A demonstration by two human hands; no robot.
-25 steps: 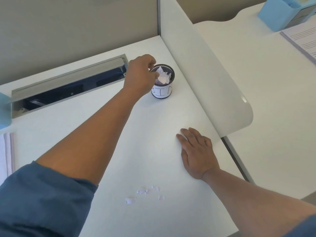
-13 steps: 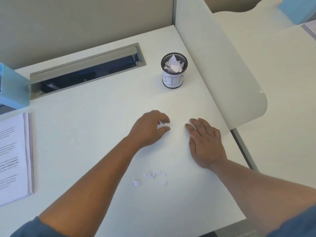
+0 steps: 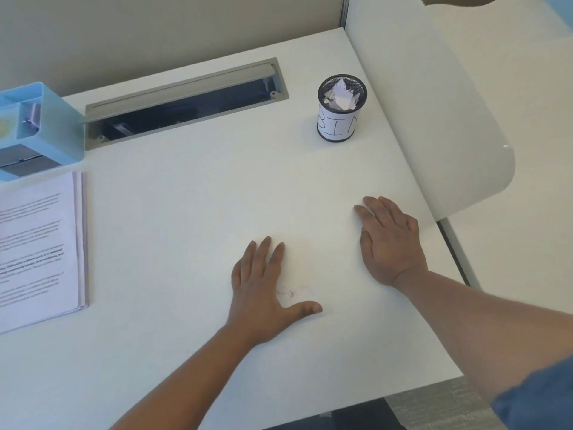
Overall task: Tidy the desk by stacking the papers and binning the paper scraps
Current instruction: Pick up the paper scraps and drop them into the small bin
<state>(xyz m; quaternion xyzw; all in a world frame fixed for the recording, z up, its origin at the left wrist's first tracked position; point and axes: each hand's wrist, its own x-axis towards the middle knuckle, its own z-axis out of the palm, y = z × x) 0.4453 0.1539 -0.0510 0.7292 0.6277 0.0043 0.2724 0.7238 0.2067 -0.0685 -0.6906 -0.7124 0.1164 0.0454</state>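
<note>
Open counter (image 3: 192, 212) runs between the paper stack (image 3: 40, 246) at left and the bin (image 3: 341, 108) at back right; a divider panel (image 3: 434, 119) walls the right edge.

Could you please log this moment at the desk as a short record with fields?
setting: white desk with a side divider
left hand: flat on the desk, fingers spread, beside a few small scraps
right hand: flat on the desk, holding nothing
bin: mesh cup labelled BIN, upright, paper scraps inside
papers: stack at the desk's left edge
other: blue organiser behind the stack; open cable tray
left to do: the last scraps, still blurred, seem not yet binned
</note>
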